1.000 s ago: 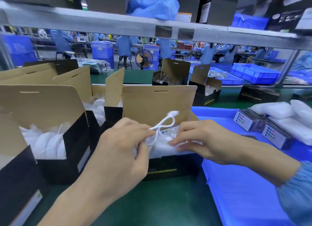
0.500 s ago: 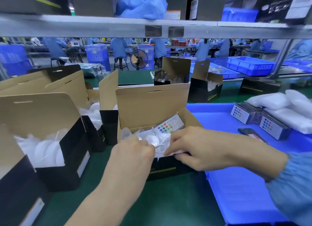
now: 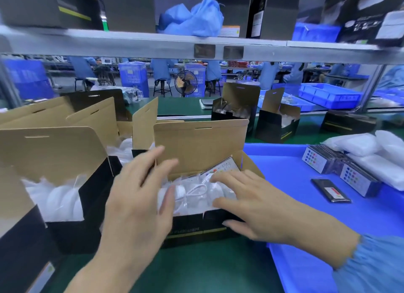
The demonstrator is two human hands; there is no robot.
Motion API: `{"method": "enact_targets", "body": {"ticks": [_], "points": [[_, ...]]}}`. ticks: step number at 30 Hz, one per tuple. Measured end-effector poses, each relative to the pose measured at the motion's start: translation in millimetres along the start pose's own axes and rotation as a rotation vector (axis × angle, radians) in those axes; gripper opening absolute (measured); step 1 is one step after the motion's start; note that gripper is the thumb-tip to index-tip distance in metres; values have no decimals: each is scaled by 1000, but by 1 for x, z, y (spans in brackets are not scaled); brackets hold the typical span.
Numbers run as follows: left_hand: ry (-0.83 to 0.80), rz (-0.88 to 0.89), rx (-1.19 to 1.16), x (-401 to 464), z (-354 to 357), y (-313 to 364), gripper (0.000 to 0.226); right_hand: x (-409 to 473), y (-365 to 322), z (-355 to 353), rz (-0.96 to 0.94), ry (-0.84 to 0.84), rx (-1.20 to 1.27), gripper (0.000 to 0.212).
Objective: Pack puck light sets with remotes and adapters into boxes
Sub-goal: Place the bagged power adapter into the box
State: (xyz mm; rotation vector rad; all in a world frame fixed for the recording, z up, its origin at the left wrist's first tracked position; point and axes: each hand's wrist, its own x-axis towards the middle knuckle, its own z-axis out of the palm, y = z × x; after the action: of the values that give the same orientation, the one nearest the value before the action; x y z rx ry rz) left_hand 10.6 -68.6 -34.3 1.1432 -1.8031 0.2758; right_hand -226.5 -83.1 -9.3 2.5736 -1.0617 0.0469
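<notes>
far left: open box w/ white bagged puck lights [image 3: 54, 196] inside, flap up, no remote or cable visible on top, so prob only part packed. behind it more open boxes [image 3: 122, 144] w/ white bags showing, same state as far as visible. left hand [image 3: 140, 196] over left edge of centre box [image 3: 196, 227], fingers spread wide & straight, holding nothing, blurred. centre box on green worktop [image 3: 196, 270], lid flap upright; inside: bagged lights, white adapter cable [image 3: 196, 191] lying on top, remote [image 3: 220, 169] w/ coloured buttons tucked at the back. looks like full set in, judged: next = close flap. right hand [image 3: 251, 203] flat over right part of contents, fingers straight, apart, gripping nothing; can't tell if pressing or just above. right: blue tray [image 3: 284, 161] w/ stacked remotes [image 3: 317, 161], dark flat item [image 3: 331, 191], white bagged packs [image 3: 358, 144], so stock left for more boxes. back of worktop: two more open boxes [image 3: 277, 124], contents unclear. overall: one box near done, several left to top up & shut.
</notes>
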Motion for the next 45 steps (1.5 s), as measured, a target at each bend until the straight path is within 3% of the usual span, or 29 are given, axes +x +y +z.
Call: {"method": "enact_targets", "body": {"ticks": [3, 7, 11, 13, 16, 21, 25, 32, 33, 35, 37, 39, 40, 42, 43, 45], "points": [[-47, -250, -196, -4, 6, -2, 44, -1, -2, 8, 13, -3, 24, 32], [-108, -211, -103, -13, 18, -4, 29, 10, 3, 2, -8, 69, -36, 44], [-21, -191, -136, -12, 20, -10, 49, 31, 8, -2, 17, -103, 67, 75], [25, -176, -146, -14, 23, -10, 57, 32, 3, 2, 13, -176, 68, 67], [77, -183, -169, -17, 27, -8, 60, 23, -6, 2, 35, -73, -2, 60], [97, -145, -229, -20, 26, -14, 38, 27, 16, -12, 169, -34, 242, 70], [138, -148, -277, -29, 36, -10, 41, 39, 48, -11, 204, -147, 57, 48], [-13, -29, -355, -35, 41, -5, 47, 31, 48, 9, 150, -151, -132, 47], [-55, -18, -361, -34, 38, -6, 46, 31, 49, 6, 125, -168, -86, 44], [-140, -73, -418, -28, 28, -10, 39, 27, 53, 2, 108, -103, 239, 31], [-211, -208, -551, -17, 17, -16, 33, 16, 61, -2, 198, 217, 582, 16], [-203, -358, -631, -5, 12, -22, 26, 3, 68, 0, 374, 606, 617, 10], [-196, -393, -607, 0, 13, -24, 27, -4, 69, 5, 493, 656, 665, 13], [-234, -403, -537, 7, 16, -23, 32, -10, 63, 16, 646, 490, 867, 19], [-263, -399, -523, 9, 18, -23, 36, -11, 57, 22, 648, 390, 938, 23], [-297, -403, -540, 12, 23, -25, 50, -14, 49, 33, 593, 363, 917, 29]]}}
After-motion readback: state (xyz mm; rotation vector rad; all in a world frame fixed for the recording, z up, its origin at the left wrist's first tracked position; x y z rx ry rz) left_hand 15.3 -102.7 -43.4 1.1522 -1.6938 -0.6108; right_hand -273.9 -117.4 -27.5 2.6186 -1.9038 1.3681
